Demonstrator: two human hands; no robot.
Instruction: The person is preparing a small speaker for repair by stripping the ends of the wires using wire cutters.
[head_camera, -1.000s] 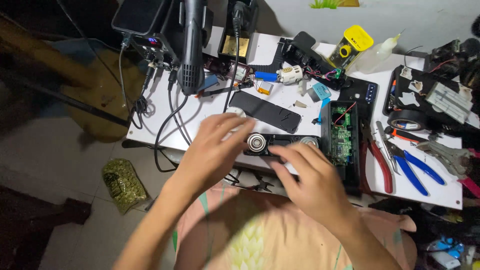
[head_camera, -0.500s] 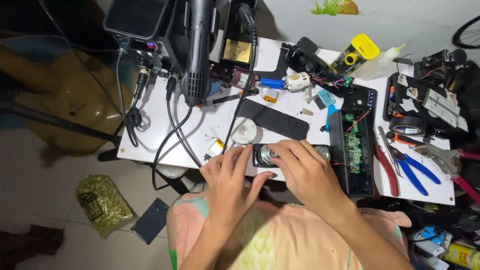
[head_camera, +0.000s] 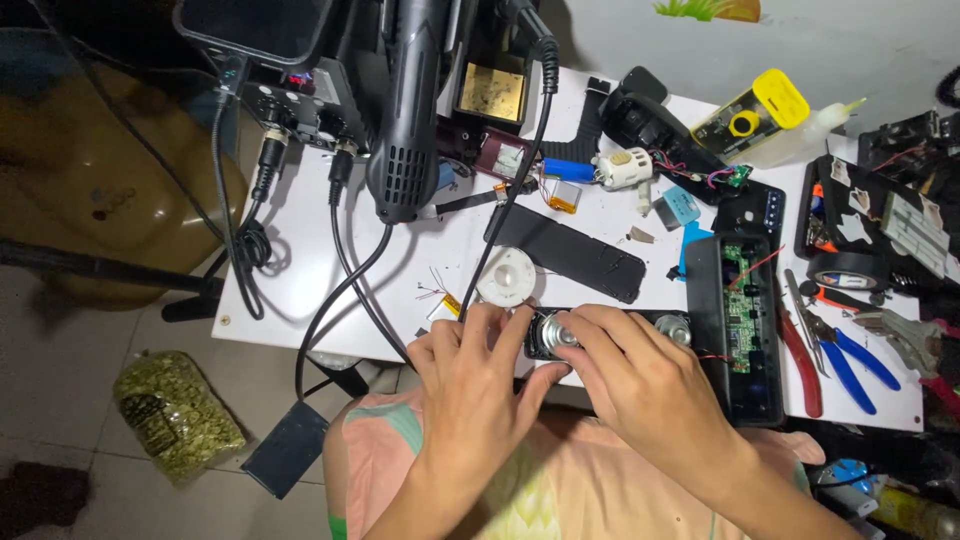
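A long black speaker panel (head_camera: 672, 324) with round metal drivers lies at the near edge of the white table (head_camera: 300, 270). My left hand (head_camera: 478, 382) rests on its left end, fingers bent over the rim beside one driver (head_camera: 553, 332). My right hand (head_camera: 648, 385) covers the panel's middle, fingertips pressing at the same driver. A second driver (head_camera: 676, 329) shows to the right of my right hand. A black housing half with a green circuit board (head_camera: 741, 310) lies just right of it, joined by red wire.
A flat black cover (head_camera: 566, 252) and a white round disc (head_camera: 506, 277) lie behind the panel. A black hot-air gun (head_camera: 405, 110) and cables (head_camera: 345, 260) fill the back left. Red and blue pliers (head_camera: 830, 350), tape and a yellow meter (head_camera: 752, 115) sit right. A green bag (head_camera: 175, 412) lies on the floor.
Both hands have stayed on the speaker panel, shifting slightly right along it. The head camera has moved, so the table sits differently in view.
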